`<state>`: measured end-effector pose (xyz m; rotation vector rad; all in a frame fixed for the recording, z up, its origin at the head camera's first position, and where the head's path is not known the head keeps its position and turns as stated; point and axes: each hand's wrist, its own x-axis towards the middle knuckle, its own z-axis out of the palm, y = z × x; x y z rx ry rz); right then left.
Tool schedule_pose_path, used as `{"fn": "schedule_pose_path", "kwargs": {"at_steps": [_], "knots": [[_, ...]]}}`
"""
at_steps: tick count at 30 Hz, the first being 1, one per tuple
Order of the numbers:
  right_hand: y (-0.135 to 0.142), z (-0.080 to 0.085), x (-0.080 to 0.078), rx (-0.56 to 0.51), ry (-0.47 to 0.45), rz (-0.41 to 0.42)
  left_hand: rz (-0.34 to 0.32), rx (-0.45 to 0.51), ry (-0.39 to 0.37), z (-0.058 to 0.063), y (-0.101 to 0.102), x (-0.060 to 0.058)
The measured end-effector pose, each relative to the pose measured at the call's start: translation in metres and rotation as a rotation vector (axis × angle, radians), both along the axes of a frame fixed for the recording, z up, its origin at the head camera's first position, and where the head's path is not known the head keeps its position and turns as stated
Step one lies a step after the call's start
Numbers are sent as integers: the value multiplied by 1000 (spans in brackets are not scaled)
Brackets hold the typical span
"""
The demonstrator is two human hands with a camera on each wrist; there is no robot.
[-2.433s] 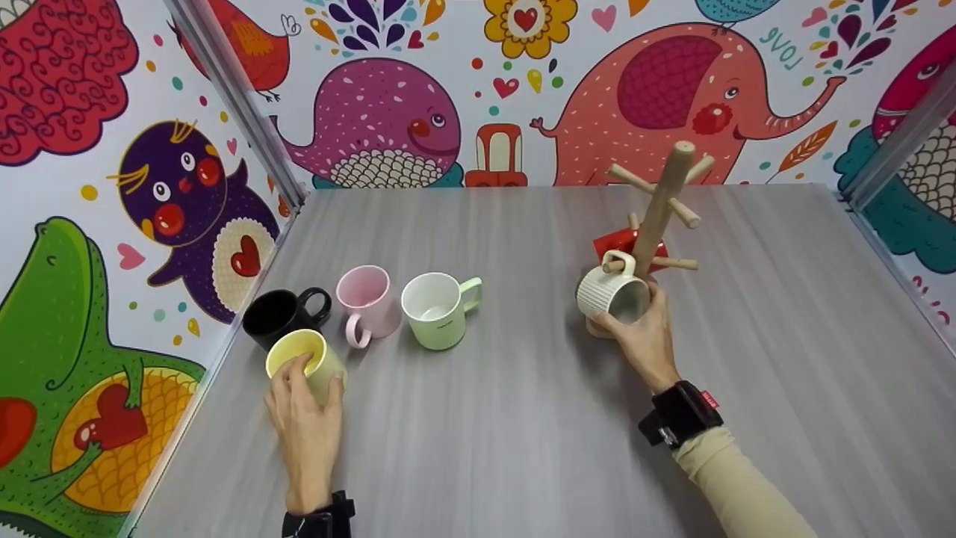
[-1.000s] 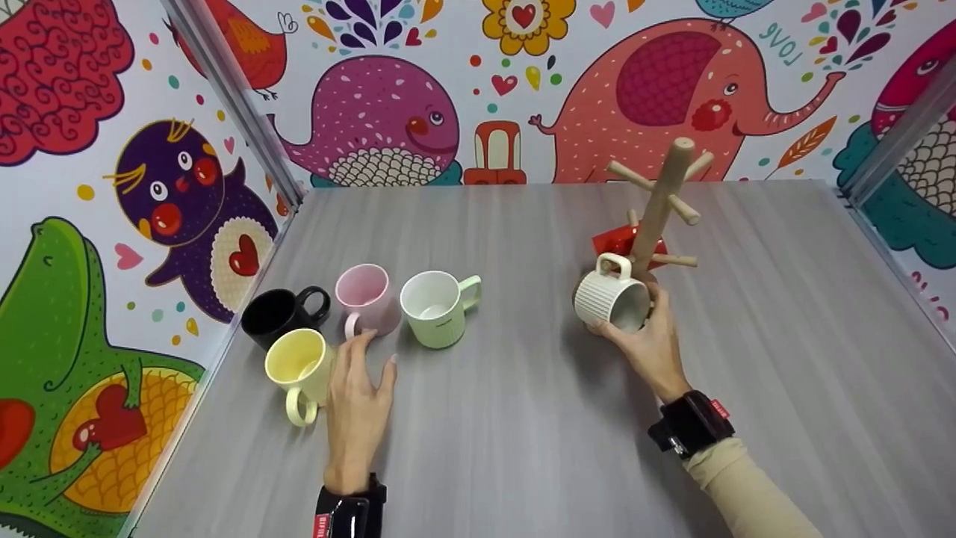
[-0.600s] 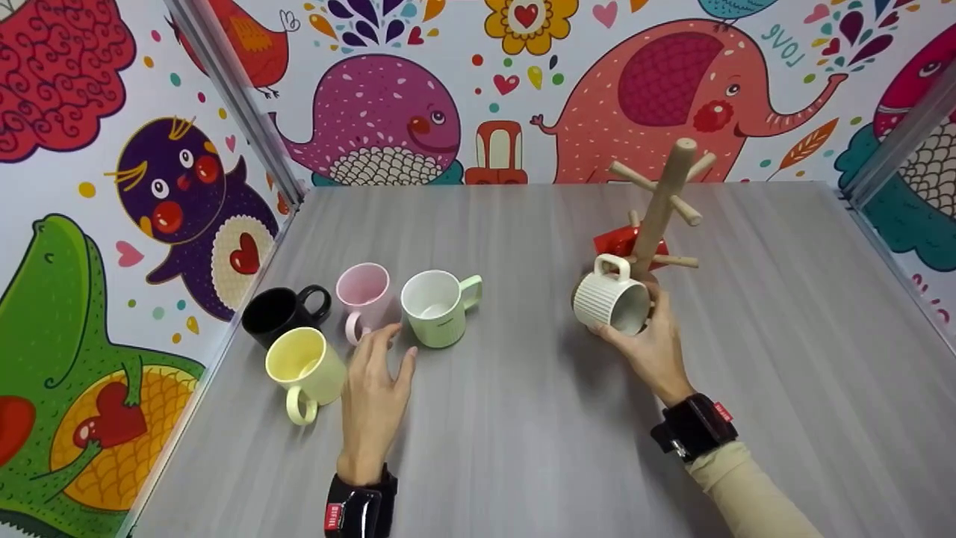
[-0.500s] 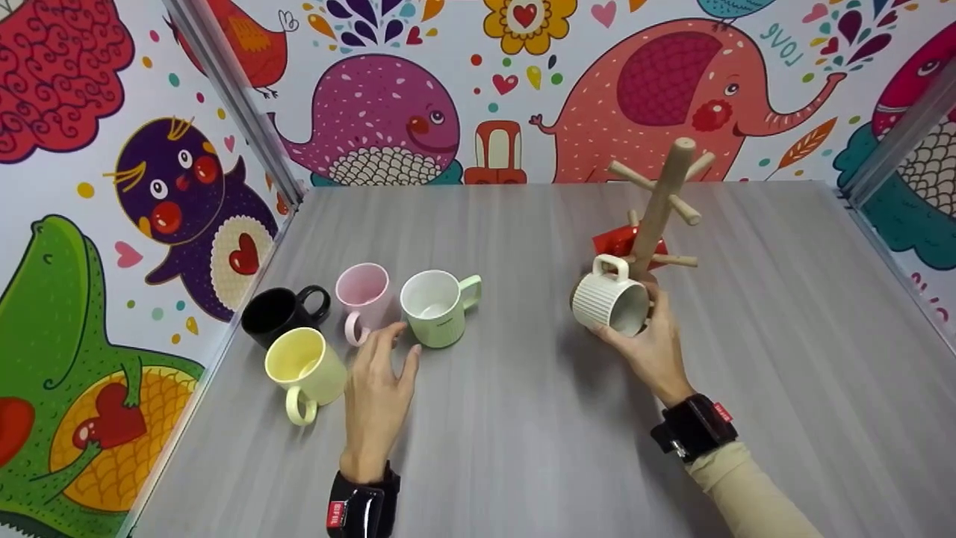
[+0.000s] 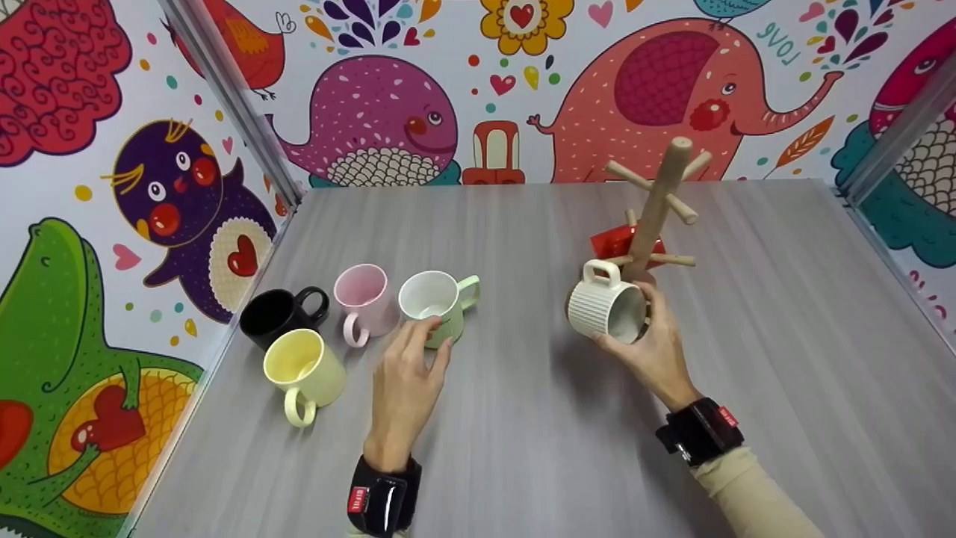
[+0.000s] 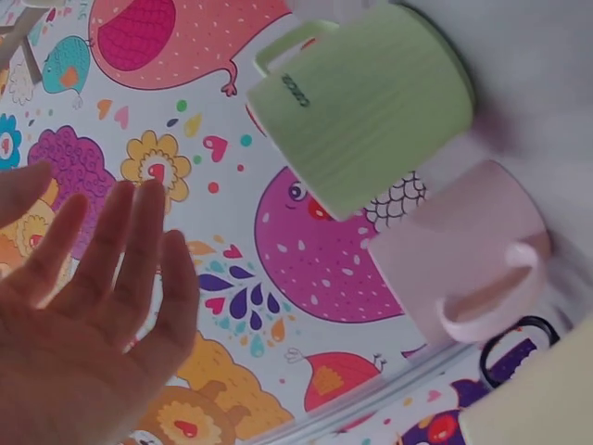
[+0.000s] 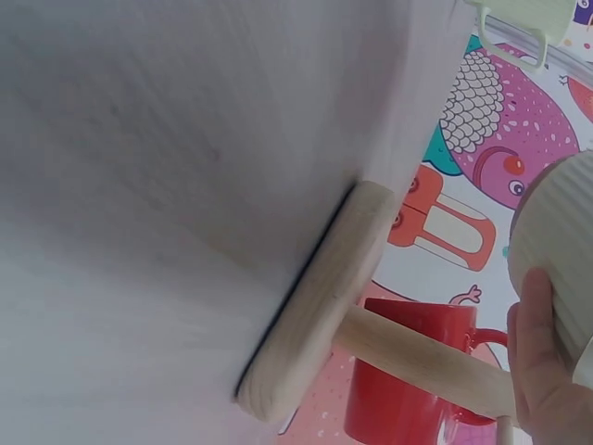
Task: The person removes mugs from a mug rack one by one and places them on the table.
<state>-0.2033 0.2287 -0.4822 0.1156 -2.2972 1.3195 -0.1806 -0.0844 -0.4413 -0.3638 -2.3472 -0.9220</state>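
My right hand (image 5: 657, 351) grips a white ribbed mug (image 5: 590, 310) by its body, thumb at the near rim and fingers on the far side. The mug is tipped sideways, mouth facing right and handle up, in front of the wooden mug tree (image 5: 657, 202). Its handle stands just left of a low peg. On the tree's other side hangs a red mug (image 7: 403, 380). My left hand (image 5: 407, 381) has its fingers loosely bent and holds nothing. In the head view its fingertips overlap the light green mug (image 5: 457, 317); the left wrist view shows them apart from that mug (image 6: 361, 111).
Left of the green mug stand a pink mug (image 5: 382, 314), a black mug (image 5: 265, 321) and a yellow mug (image 5: 321, 381), all upright on the grey table (image 5: 515, 433). The tree's upper pegs (image 5: 681, 209) jut out bare. Printed panels (image 5: 515, 97) wall in the back and sides.
My left hand has let go of the yellow mug and moved right, past the pink mug to the green one. My right hand has drawn the white mug off its peg, leftward and slightly down.
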Motion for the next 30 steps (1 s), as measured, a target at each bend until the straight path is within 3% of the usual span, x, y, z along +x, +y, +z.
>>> {"fn": "schedule_pose_path", "kwargs": {"at_steps": [15,30], "knots": [[-1,6,5,66,76,61,-118,-45,43,11,36,-9],[-2,13,10,93,123,169,-187,-68,55,20,59,-15]]}}
